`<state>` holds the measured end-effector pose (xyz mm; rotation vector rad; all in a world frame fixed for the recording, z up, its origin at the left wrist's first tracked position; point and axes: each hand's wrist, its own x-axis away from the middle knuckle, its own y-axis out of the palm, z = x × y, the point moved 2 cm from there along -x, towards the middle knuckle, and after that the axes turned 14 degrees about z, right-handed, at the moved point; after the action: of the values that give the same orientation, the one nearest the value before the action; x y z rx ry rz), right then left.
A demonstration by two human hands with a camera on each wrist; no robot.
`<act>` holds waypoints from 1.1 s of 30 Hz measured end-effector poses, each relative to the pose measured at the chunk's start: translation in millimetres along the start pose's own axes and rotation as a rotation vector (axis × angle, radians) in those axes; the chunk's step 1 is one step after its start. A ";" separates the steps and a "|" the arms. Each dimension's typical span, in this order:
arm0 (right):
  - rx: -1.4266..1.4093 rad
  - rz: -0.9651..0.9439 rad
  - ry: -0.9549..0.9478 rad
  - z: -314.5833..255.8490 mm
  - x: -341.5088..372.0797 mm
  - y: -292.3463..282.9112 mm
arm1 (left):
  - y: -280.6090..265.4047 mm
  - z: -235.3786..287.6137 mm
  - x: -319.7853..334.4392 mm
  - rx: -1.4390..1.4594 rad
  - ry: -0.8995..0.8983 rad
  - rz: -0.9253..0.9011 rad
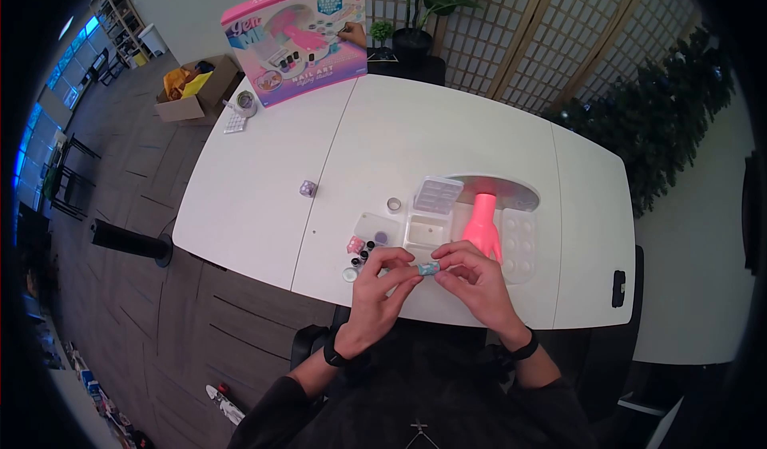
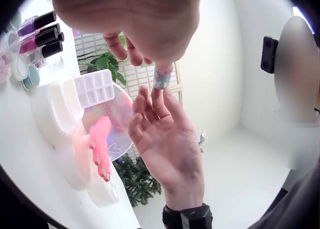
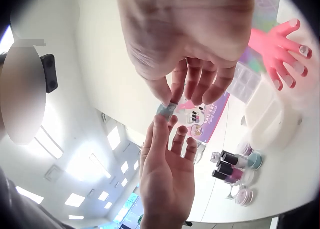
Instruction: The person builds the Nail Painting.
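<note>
In front of my chest, over the table's near edge, both hands hold up a small teal-blue piece with a pale pattern (image 1: 429, 268). My left hand (image 1: 379, 296) pinches its left end between thumb and fingers. The right hand (image 1: 482, 288) pinches the other end. In the left wrist view the piece (image 2: 162, 80) looks like a short rolled band bridging the fingertips; part of it is hidden behind them. Just beyond the hands, a pink model hand (image 1: 482, 219) with pale nails stands in a white nail-art station, beside an open-lidded compartment tray (image 1: 438, 196).
Nail polish bottles (image 3: 231, 168) and small round jars (image 3: 244, 196) cluster left of the station. A roll of tape (image 1: 394, 204) and a purple-and-white cube (image 1: 307, 188) lie farther back. The nail art box (image 1: 300, 37) stands at the far left.
</note>
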<state>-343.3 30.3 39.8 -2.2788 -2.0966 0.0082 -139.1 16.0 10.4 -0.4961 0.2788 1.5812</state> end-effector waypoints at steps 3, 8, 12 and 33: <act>-0.010 -0.004 -0.012 5.3 -2.8 -0.3 | -1.6 2.2 -3.4 -0.012 -0.030 -0.014; -0.028 0.015 -0.019 13.6 -10.2 -2.7 | 2.0 0.6 -3.1 0.082 -0.173 0.059; 0.292 0.156 -0.143 6.5 -30.9 -6.8 | -4.8 -9.7 -4.8 0.041 -0.212 0.169; 0.946 -0.118 -0.271 46.5 -90.3 7.3 | 24.4 -26.3 45.9 -0.318 -0.028 -0.470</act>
<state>-345.2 -58.9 -9.3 -1.6157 -1.7253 1.0914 -160.0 42.2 -37.2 -0.7265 -0.1118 1.1718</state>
